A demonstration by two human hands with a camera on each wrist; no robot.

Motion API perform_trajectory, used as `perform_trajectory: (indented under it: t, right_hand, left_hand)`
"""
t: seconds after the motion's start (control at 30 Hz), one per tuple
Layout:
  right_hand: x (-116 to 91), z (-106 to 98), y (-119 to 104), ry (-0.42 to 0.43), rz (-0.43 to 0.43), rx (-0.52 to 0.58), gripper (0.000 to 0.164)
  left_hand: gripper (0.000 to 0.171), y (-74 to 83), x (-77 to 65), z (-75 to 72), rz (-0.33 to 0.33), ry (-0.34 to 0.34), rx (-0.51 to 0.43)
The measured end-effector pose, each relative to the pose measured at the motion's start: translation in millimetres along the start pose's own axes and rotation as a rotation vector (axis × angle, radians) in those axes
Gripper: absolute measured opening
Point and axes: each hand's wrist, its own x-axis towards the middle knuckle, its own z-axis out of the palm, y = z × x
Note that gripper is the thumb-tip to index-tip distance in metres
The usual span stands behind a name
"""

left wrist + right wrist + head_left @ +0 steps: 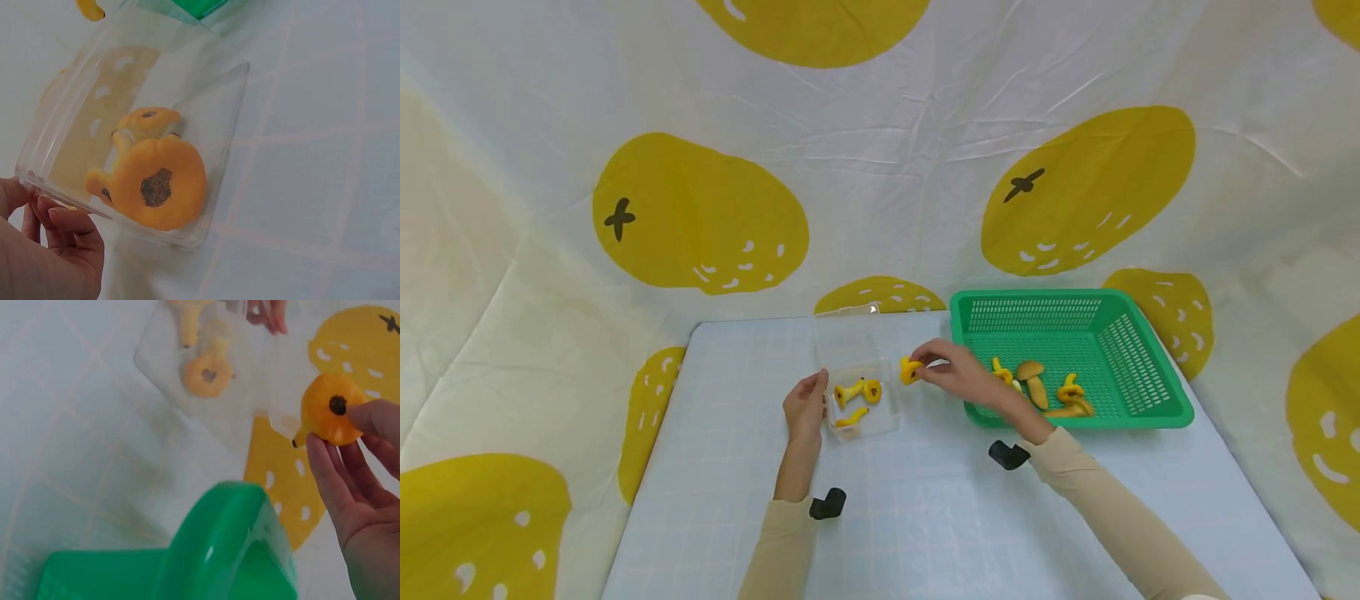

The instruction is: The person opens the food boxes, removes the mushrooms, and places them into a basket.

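A yellow trumpet-shaped mushroom [325,412] with a dark centre is pinched between the thumb and fingers of my right hand [958,372]. It hangs in the air just right of a clear plastic box [887,421] whose lid [847,336] stands raised at the back. My left hand [807,407] grips the box's left side, thumb and curled fingers at its edge [37,181]. Inside the box lie yellow mushrooms [852,417], one of them showing its round cap [187,181] in the left wrist view.
Right of the box is a green perforated basket [1142,354]. Along its near side lie brown-capped mushrooms [1032,382] and yellow ones [1070,388]. A pale checked cloth [910,517] covers the table, and a curtain with yellow fruit prints [887,192] hangs behind.
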Motion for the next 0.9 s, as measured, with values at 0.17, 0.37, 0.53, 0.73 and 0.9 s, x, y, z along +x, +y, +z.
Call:
perform_trajectory:
  t: [0.17,0.37,0.53,0.73,0.9]
  right_hand:
    - [-9,-19,2,0.056,0.065,-0.008,0.019]
    - [-20,-43,7,0.101,0.076,-0.015,0.021]
    - [-28,-62,5,0.142,0.076,-0.079,0.021]
    - [-35,-81,14,0.177,0.094,-0.124,0.022]
    - [-37,-94,30,0.173,0.120,-0.180,0.022]
  left_hand:
    - [0.042,-0.8,-0.7,-0.6,0.027,-0.006,-0.002]
    - [0.041,-1.5,-0.2,-1.6,0.049,-0.022,-0.012]
    - [0.040,1.6,0.5,-3.6,0.048,-0.035,-0.002]
    - [0.036,7.5,-0.3,-4.9,0.029,-0.044,-0.003]
    - [0.034,10.8,-1.1,-4.7,0.016,-0.050,-0.017]
